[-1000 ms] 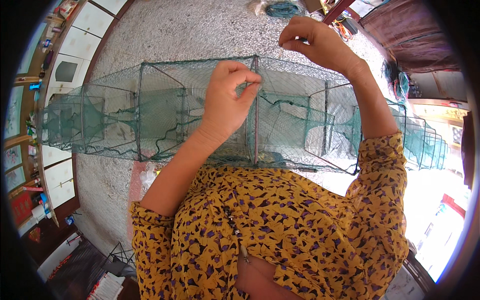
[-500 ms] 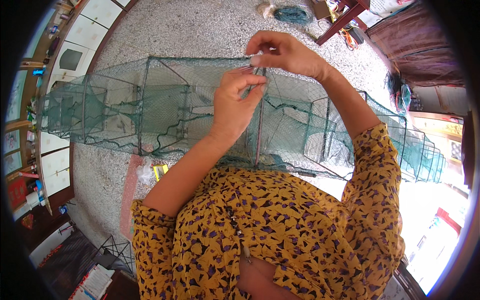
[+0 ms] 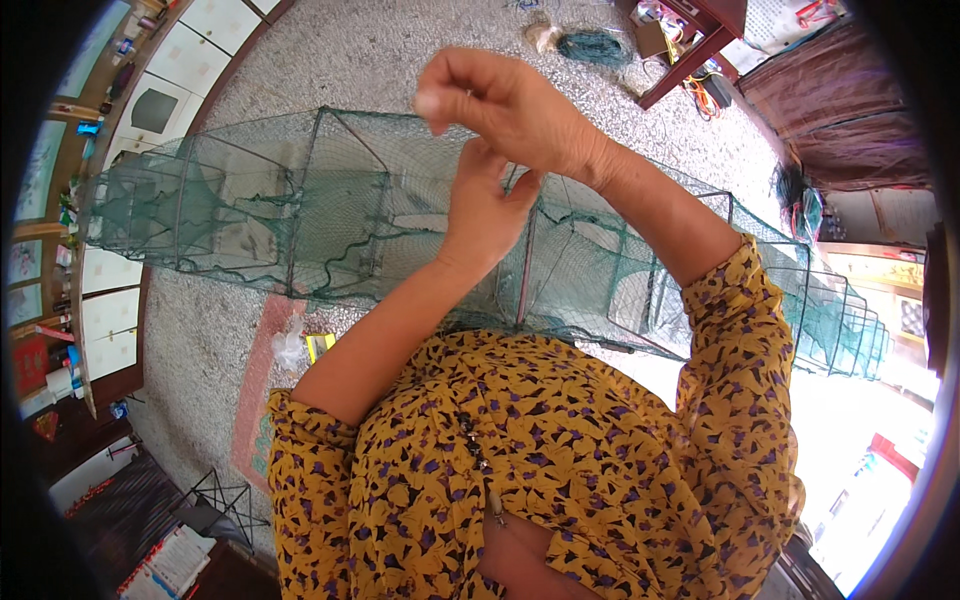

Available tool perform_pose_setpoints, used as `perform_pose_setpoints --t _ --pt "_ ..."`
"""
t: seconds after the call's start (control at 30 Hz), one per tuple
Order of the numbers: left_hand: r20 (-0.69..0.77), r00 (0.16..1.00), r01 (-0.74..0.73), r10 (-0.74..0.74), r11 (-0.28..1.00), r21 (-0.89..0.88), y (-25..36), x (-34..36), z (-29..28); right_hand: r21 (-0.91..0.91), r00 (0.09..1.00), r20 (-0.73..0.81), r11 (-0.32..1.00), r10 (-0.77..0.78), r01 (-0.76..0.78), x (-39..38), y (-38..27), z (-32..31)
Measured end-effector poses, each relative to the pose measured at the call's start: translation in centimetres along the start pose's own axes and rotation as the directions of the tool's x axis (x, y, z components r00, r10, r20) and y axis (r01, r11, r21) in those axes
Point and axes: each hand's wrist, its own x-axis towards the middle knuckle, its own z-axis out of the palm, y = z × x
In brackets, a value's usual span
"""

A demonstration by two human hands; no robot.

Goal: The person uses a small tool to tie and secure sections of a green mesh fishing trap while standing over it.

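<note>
A long green mesh net trap (image 3: 345,215), stretched over dark rectangular frames, runs across the view in front of me. My left hand (image 3: 482,212) is at its far top edge, thumb and fingers pinched at the netting beside an upright frame rod (image 3: 524,265). Part of that grip is hidden behind my other hand. Above and in front of it, my right hand (image 3: 510,108) is raised off the trap with the thumb pressed against curled fingers. Anything held in that pinch is too fine to make out.
Speckled flooring (image 3: 330,55) lies under the trap. Beyond it are a dark green net bundle (image 3: 592,47) and a red-brown table (image 3: 690,45). White cabinets (image 3: 185,60) line the left. A clear plastic bag (image 3: 290,345) and a yellow packet (image 3: 320,345) lie near my left forearm.
My right hand has moved left and slightly up, crossing over in front of the left fingers. The left hand stays at the trap's edge. The view has shifted slightly.
</note>
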Motion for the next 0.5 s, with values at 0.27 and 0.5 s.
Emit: perform_pose_setpoints --t 0.27,0.5 --pt "0.055 0.997 -0.062 0.046 0.943 0.328 1.6 1.0 -1.1 0.097 0.832 -0.454 0.911 -0.318 0.401 0.6 -7.3 -8.2" --pt "0.439 0.897 -0.087 0.043 0.993 0.080 2.3 2.8 -2.6 0.138 0.825 -0.470 0.897 -0.314 0.420 -4.3 -12.4 -11.8"
